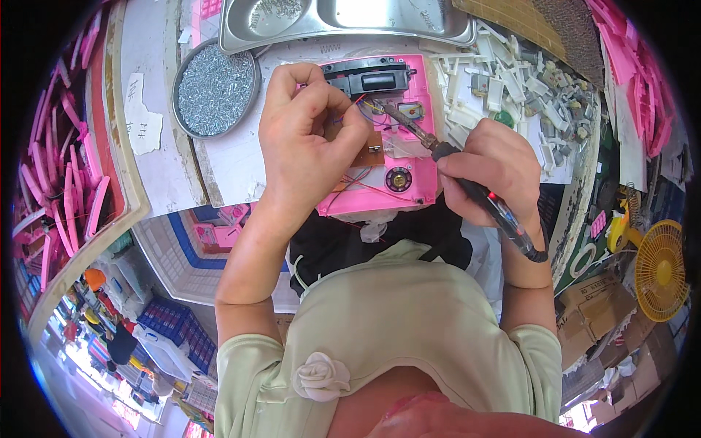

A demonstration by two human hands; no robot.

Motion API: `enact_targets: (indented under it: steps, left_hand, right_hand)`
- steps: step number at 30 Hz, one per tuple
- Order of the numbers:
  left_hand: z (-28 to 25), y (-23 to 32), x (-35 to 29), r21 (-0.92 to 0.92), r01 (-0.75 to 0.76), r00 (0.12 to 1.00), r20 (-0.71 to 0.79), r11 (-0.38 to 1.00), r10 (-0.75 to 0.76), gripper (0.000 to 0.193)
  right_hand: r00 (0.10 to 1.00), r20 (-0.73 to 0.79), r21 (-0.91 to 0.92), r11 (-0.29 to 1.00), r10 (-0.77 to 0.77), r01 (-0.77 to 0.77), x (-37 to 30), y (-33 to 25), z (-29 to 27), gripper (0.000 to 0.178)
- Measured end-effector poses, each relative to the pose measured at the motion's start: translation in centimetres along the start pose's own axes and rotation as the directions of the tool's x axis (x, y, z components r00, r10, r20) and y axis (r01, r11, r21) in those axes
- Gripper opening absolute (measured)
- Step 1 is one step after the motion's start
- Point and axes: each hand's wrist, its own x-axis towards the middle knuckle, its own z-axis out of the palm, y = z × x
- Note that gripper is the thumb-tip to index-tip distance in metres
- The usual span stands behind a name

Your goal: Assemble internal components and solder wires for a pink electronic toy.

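Note:
A pink plastic toy housing (423,153) lies at the table's near edge, with a black plastic part (376,77) across its far end. Inside it are a brown circuit board (371,152), a small round speaker (399,179), a metal motor (411,110) and thin coloured wires. My right hand (496,171) is wrapped round the black handle of a soldering iron (482,197), whose tip points to the wires near the black part. My left hand (310,135) pinches over the housing's left side, beside those wires; what its fingertips hold is hidden.
A round metal bowl of small screws (217,91) stands on the left, below a steel compartment tray (350,33). White plastic parts (504,80) are heaped at the right. Pink pieces (62,190) fill the far left, and a yellow fan (659,270) stands at the right.

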Motion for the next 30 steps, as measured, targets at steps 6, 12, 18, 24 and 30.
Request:
enact_targets:
  steps: [6,12,18,24,30]
  left_hand:
    - [0.0,-0.2,0.1,0.053,-0.022,1.000,-0.001,0.998,0.022,0.010]
    - [0.3,-0.3,0.1,0.119,-0.069,0.997,-0.009,0.990,0.071,0.012]
    - [0.5,-0.5,0.1,0.126,-0.085,0.996,-0.022,0.988,0.088,0.012]
    - [0.7,-0.6,0.2,0.139,-0.086,0.995,-0.032,0.987,0.091,0.012]
    - [0.7,-0.7,0.3,0.161,-0.118,0.991,-0.044,0.980,0.126,0.013]
  right_hand:
    - [0.998,0.045,0.012,0.999,0.037,-0.038,0.3,0.2,-0.7,0.038]
    - [0.996,0.070,0.019,0.998,0.050,-0.052,0.5,0.8,-0.5,0.038]
    - [0.993,0.102,0.020,0.998,0.060,-0.062,1.1,0.7,-0.5,0.036]
    - [0.990,0.119,-0.005,0.998,0.069,-0.069,1.5,0.7,-0.4,0.035]
    - [0.986,0.147,-0.029,0.996,0.083,-0.080,1.9,0.4,-0.6,0.036]
